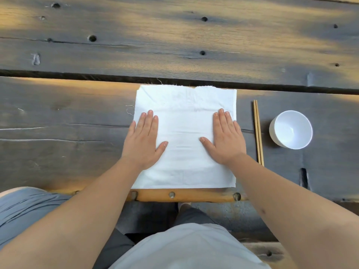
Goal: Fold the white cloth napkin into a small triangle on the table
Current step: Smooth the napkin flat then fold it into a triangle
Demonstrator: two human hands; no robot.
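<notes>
- Both forearms bare to the lower frame edge; no sleeves, watch or rings visible.
- Left hand (142,139) and right hand (226,136): short, unpainted nails.
- Small dark mark on right forearm.
- Light grey-white top at lower centre.
- Dark grey trousers below it.
- Blue-grey pleated fabric at lower left; garment type unclear.

So the left hand (142,141) and right hand (226,138) each cover a patch of the white cloth napkin (185,136), no telling what creases sit under them. The right forearm (258,183) hides the near tips of the chopsticks (258,131). Wooden table (174,45) runs off the left, right and far edges.
</notes>
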